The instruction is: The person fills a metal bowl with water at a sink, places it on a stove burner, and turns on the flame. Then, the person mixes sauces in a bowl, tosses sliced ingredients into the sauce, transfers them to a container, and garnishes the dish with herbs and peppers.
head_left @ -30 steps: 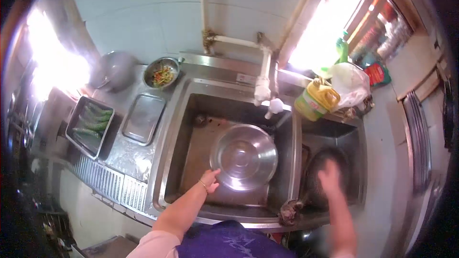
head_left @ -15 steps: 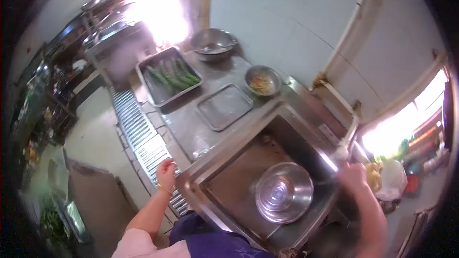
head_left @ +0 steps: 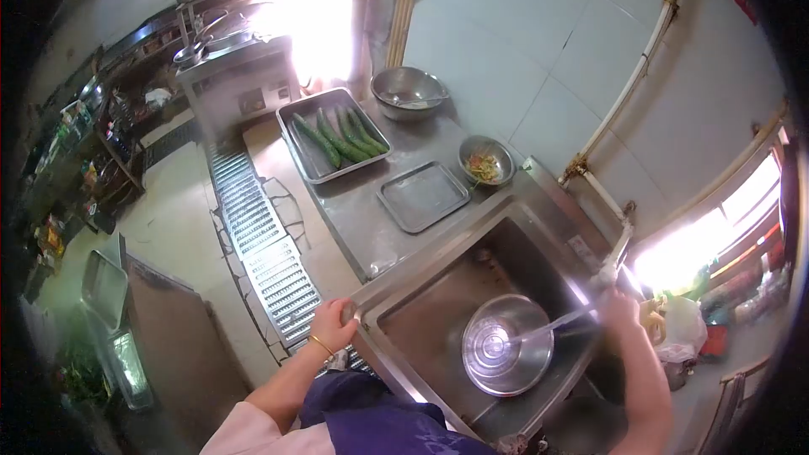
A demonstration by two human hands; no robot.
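Observation:
A shiny metal bowl (head_left: 482, 375) sits in the stainless steel sink (head_left: 404, 345), and a stream of water (head_left: 552, 322) runs into it from the right. My right hand (head_left: 619, 310) is closed at the tap (head_left: 608, 274) on the sink's right side, its fingers partly blurred. At the sink's left front corner is my left hand (head_left: 334, 325), fingers curled, with a yellow bangle on the wrist. A small brownish rounded shape shows at its fingertips; I cannot make out what it is.
Beyond the sink, a steel counter (head_left: 358, 244) bears a deep tray (head_left: 313, 175) of cucumbers (head_left: 324, 145), a flat tray (head_left: 421, 195), a large bowl (head_left: 396, 109) and a small bowl (head_left: 501, 152) of food scraps. A floor grate (head_left: 274, 261) runs along the left. White pipes (head_left: 607, 190) line the wall.
Water now streams clearly into the bowl. My left hand has moved right and down to the sink's corner. My right hand stays at the tap, and the view has shifted a little.

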